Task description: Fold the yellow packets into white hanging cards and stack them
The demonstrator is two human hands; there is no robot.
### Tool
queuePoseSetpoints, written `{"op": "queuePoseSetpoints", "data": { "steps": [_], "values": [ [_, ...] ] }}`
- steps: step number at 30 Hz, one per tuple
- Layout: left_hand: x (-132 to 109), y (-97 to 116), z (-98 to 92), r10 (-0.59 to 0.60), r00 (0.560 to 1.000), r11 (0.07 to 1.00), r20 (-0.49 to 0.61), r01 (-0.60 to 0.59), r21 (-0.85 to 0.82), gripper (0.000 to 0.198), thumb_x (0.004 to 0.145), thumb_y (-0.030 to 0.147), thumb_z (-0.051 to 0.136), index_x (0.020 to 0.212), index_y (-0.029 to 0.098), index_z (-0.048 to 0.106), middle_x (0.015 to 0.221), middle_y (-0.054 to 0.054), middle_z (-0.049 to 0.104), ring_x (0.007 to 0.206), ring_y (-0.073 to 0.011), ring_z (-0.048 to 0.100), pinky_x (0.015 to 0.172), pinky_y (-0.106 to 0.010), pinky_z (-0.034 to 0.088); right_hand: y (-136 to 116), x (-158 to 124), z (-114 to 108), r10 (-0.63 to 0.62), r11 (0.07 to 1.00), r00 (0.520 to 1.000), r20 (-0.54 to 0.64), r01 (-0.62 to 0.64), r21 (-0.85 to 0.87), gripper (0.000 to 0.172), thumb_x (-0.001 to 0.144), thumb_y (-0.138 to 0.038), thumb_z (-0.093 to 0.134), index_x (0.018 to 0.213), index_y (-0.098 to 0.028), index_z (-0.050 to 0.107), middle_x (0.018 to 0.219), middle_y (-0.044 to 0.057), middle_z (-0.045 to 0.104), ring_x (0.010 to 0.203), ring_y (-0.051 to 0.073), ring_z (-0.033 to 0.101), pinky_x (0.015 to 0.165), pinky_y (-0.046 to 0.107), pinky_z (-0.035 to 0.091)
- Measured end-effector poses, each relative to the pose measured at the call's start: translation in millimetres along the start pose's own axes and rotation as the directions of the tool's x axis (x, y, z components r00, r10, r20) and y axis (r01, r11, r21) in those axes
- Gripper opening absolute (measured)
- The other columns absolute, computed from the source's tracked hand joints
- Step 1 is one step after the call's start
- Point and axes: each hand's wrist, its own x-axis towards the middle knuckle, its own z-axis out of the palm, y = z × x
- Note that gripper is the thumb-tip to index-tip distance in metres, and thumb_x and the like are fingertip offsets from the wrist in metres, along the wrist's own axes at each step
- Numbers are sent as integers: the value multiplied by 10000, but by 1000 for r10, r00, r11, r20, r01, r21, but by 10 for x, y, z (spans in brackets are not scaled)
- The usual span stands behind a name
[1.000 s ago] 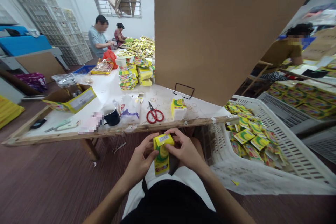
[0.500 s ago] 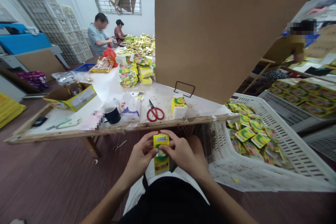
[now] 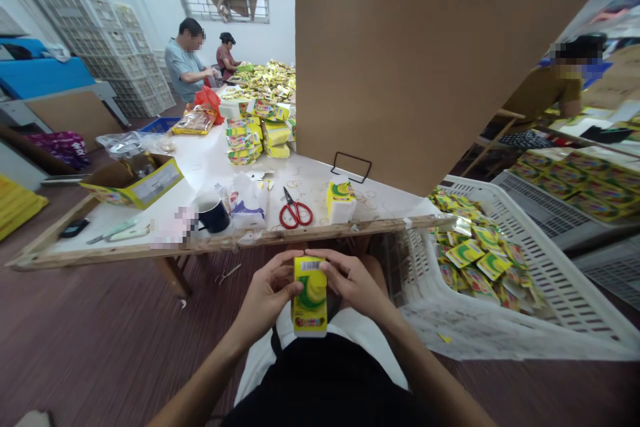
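Observation:
In the head view, a small flat yellow carton (image 3: 310,300) with green print and a barcode at its top hangs upright above my lap. My left hand (image 3: 270,290) grips its left edge, thumb on the front and fingers behind. At the upper right corner, my right hand (image 3: 355,283) closes on the same carton, thumb near the barcode. Fingers behind the carton are partly hidden. Just beyond my hands, on the table (image 3: 280,180), stand a white-sided stack of yellow cartons (image 3: 342,203) and red-handled scissors (image 3: 296,210).
To my right, a white plastic crate (image 3: 565,273) holds many yellow cartons. A large brown board (image 3: 390,67) rises over the table. A dark mug (image 3: 214,213), a tissue pack (image 3: 249,203) and an open box (image 3: 135,183) stand at left. Two people sit farther back; another is at right.
My thumbs have moved from the carton's middle out to its sides, so more of its front shows. The carton stays above my lap, between both hands.

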Motion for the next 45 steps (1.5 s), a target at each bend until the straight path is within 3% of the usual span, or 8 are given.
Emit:
{"op": "queuePoseSetpoints", "data": {
  "steps": [9, 12, 15, 20, 22, 29, 38, 45],
  "values": [
    [16, -127, 142, -3, 999, 985, 33, -2, 173, 485, 797, 202, 613, 1268, 203, 497, 1211, -111, 617, 1028, -232, 617, 911, -373, 472, 47, -96, 15, -39, 995, 955, -293, 11, -95, 194, 817, -295, 601, 955, -240, 726, 823, 37, 664, 749, 178, 620, 664, 280, 498],
    [18, -130, 114, 27, 999, 965, 46, -38, 260, 702, 793, 224, 630, 1409, 231, 294, 1306, -117, 542, 1222, -219, 492, 1065, -390, 340, 77, -180, -592, -248, 888, 722, -646, -96, -449, 251, 825, -360, 565, 929, -198, 726, 911, 104, 612, 897, 256, 553, 824, 420, 432],
    [29, -141, 49, 22, 1000, 964, 11, -24, 266, 718, 802, 279, 622, 1414, 182, 259, 1327, -156, 506, 1265, -222, 446, 1089, -400, 309, 161, -177, -1213, -394, 675, 512, -764, -403, -618, 393, 788, -434, 592, 1050, -155, 679, 1140, 182, 510, 1122, 356, 403, 940, 557, 269],
    [26, -165, 34, -48, 997, 961, 55, 31, 273, 571, 810, 299, 613, 1325, 171, 405, 1334, -160, 500, 1227, -235, 487, 1056, -404, 362, 413, 324, -1172, -260, 572, 825, -501, -287, -769, 358, 821, -443, 544, 1060, -200, 656, 1149, 124, 562, 1052, 289, 471, 918, 449, 326],
    [8, -151, 33, -60, 996, 958, 70, 37, 283, 516, 803, 299, 623, 1279, 181, 463, 1303, -147, 531, 1191, -236, 519, 1035, -405, 385, 493, 659, -960, -214, 600, 867, -450, -247, -761, 353, 801, -436, 580, 1067, -211, 631, 1184, 118, 568, 1067, 274, 475, 881, 393, 351],
    [0, -76, -41, -14, 1000, 958, -24, 20, 285, 387, 806, 264, 603, 1177, 165, 555, 1057, -119, 645, 989, -225, 614, 908, -389, 458, 615, 1256, -701, -139, 584, 908, -396, -248, -773, 279, 760, -388, 586, 865, -130, 603, 927, 117, 632, 925, 232, 540, 803, 350, 338],
    [70, -164, -50, -80, 997, 995, -22, 81, 59, 462, 782, 365, 656, 1177, 145, 558, 1032, -136, 674, 947, -233, 638, 901, -395, 446, 102, 785, -440, -222, 598, 899, -378, -181, -781, 177, 841, -227, 518, 684, -155, 555, 723, 48, 628, 765, 175, 560, 809, 341, 322],
    [85, -45, -53, -205, 976, 825, -70, 134, -549, 481, 857, 476, 493, 1184, 129, 558, 1115, -157, 663, 1045, -273, 619, 921, -426, 453, -358, -95, 505, -587, 669, 809, -28, 464, -581, 139, 835, -140, 518, 703, -185, 518, 732, 19, 639, 717, 142, 560, 720, 309, 364]
  ]
}}
